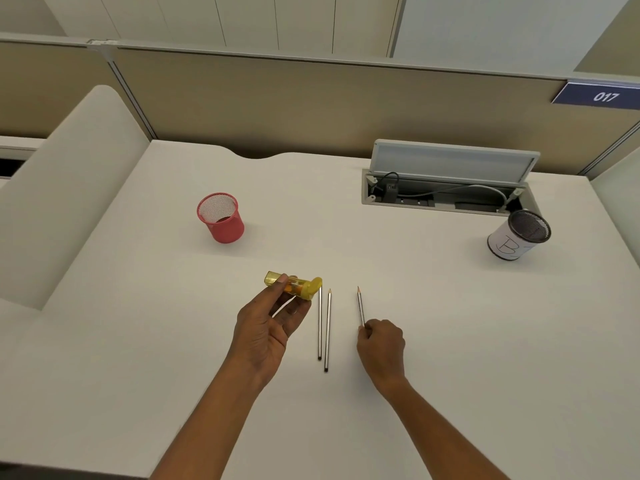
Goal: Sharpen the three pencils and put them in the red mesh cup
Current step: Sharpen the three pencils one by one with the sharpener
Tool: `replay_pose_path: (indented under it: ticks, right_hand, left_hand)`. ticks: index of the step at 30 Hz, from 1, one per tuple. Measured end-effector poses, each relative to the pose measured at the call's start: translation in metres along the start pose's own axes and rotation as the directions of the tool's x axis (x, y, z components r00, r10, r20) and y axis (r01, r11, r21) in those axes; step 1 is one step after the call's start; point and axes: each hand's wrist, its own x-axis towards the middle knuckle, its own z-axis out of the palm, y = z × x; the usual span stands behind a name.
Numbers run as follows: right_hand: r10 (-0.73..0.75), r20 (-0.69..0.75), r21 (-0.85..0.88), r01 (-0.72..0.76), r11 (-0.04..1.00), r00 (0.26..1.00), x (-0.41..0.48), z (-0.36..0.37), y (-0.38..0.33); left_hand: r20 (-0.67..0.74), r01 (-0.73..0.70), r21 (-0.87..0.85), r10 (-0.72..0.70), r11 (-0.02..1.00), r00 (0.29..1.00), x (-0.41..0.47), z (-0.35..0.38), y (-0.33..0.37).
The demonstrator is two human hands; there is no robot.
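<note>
My left hand (266, 323) holds a yellow see-through pencil sharpener (294, 285) above the white desk, its lid end pointing right. Two grey pencils (323, 329) lie side by side on the desk just right of that hand, tips pointing away from me. My right hand (381, 348) grips the back end of a third pencil (360, 306), whose sharpened tip points away. The red mesh cup (221, 218) stands upright and looks empty at the far left of the desk, well beyond the left hand.
A black mesh cup with a white paper label (517, 235) stands at the far right. An open cable hatch (446, 188) with plugs and cords sits behind it. A beige partition wall (311, 98) closes the desk's back; a white divider (62, 188) rises on the left.
</note>
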Motion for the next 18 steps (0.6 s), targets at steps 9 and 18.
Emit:
replay_pose_path:
  ticks: [9,18]
  right_hand:
    - [-0.022,-0.014,-0.105,0.021,0.994,1.000,-0.0061,0.0090,-0.0022]
    - [-0.044,-0.032,-0.034,0.043,0.999,0.999,-0.0081,0.0090,0.0037]
  left_hand:
    - [-0.022,0.003,-0.013,-0.003,1.000,1.000,0.0014,-0.0036,0.0024]
    - [-0.016,0.008,-0.015,-0.008,1.000,1.000,0.0033,-0.0058,0.0049]
